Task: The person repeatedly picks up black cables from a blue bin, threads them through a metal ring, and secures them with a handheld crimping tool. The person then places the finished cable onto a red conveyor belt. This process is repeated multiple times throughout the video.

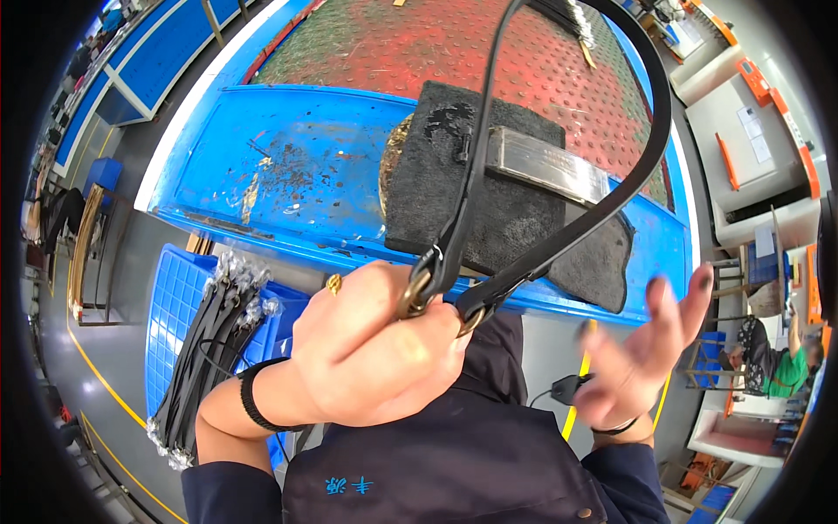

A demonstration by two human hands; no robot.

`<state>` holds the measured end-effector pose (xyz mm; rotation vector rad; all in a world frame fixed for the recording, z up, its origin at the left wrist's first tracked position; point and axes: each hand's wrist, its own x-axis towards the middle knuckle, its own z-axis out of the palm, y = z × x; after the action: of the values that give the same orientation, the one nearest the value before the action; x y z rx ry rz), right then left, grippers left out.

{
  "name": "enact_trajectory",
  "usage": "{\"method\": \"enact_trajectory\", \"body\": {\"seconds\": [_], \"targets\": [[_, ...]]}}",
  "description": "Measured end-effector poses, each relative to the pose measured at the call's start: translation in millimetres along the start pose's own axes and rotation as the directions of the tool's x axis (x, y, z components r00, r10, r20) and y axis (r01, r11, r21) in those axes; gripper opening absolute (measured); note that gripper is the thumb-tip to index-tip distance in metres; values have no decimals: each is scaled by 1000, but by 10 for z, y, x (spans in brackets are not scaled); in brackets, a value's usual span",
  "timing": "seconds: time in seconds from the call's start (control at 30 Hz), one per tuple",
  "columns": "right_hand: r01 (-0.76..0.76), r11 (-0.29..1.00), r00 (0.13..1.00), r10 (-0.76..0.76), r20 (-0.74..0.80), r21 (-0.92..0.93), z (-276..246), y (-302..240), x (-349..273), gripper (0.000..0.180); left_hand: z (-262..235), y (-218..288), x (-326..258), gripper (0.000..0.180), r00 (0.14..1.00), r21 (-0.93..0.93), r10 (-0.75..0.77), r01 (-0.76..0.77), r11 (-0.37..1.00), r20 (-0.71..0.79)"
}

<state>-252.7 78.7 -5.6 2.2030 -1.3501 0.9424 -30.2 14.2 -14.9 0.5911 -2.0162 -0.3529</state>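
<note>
My left hand (367, 349) is closed around the two metal-ringed ends of a black leather strap (628, 175), which loops up and away over the workbench. A gold ring sits on one finger and a black band circles the wrist. My right hand (642, 349) hovers to the right with fingers spread and dark-stained, holding nothing; it is slightly blurred. Beneath the strap lies a dark grey felt pad (471, 183) with a clear rectangular block (546, 164) on it.
The blue workbench (279, 166) has a scuffed top, with a red studded mat (454, 52) behind it. A blue crate (175, 297) at lower left holds a bundle of black straps (209, 349) with wrapped ends. Another person sits far right.
</note>
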Motion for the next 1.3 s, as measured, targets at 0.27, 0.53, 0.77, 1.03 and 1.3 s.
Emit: {"method": "enact_trajectory", "body": {"seconds": [0.27,0.53,0.77,1.03,1.3], "targets": [[327,936,937,-304,172,-128,24,-78,204,48,37,-3,-41,33,991,46,133,-134,990,18],[290,944,943,-310,121,157,63,-20,264,54,21,-18,-46,34,976,117,203,-211,970,76],[290,945,946,-307,107,151,124,-23,274,51,189,-66,23,21,945,170,290,-264,949,-153],[-340,918,940,340,35,207,44,368,-46,39,-118,-66,-60,28,999,60,24,-27,998,44],[-316,909,831,404,383,-272,45,809,-404,27,-276,-179,155,13,987,-199,-102,125,972,121]]}}
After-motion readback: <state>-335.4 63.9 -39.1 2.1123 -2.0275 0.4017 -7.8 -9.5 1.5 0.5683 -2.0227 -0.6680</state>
